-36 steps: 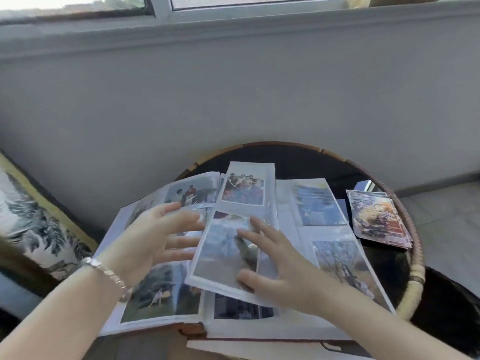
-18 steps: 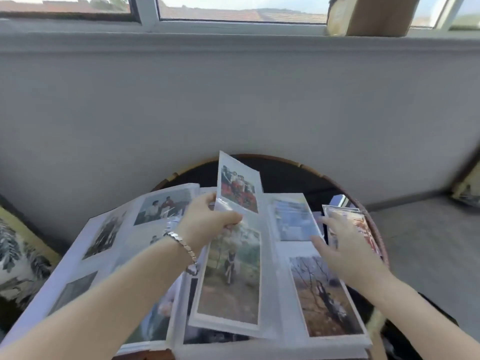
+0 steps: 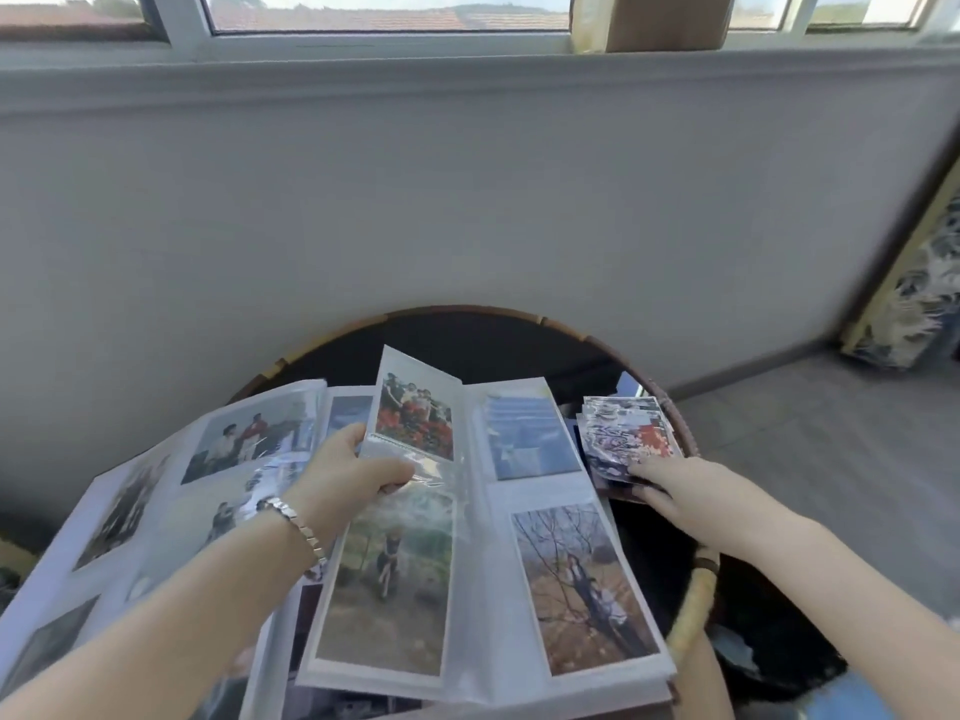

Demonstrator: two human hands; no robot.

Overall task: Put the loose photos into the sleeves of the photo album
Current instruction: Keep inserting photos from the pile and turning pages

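The open photo album point(image 3: 478, 605) lies on a round dark table, its clear sleeves mostly filled with photos. My left hand point(image 3: 345, 478) pinches the edge of a raised sleeve page point(image 3: 405, 511) near the album's middle, holding it partly lifted. A stack of loose photos point(image 3: 626, 439) sits on the table to the right of the album. My right hand point(image 3: 680, 491) reaches to the stack's near edge, its fingertips touching the photos; whether it grips one is unclear.
The table has a raised rattan rim point(image 3: 691, 610) close to my right forearm. A grey wall point(image 3: 467, 200) stands right behind the table under a window sill with a cardboard box point(image 3: 665, 18). Patterned cushions point(image 3: 914, 298) lean at the far right.
My left hand took hold of the sleeve page and lifted it. My right hand left the page and moved right to the stack of loose photos.
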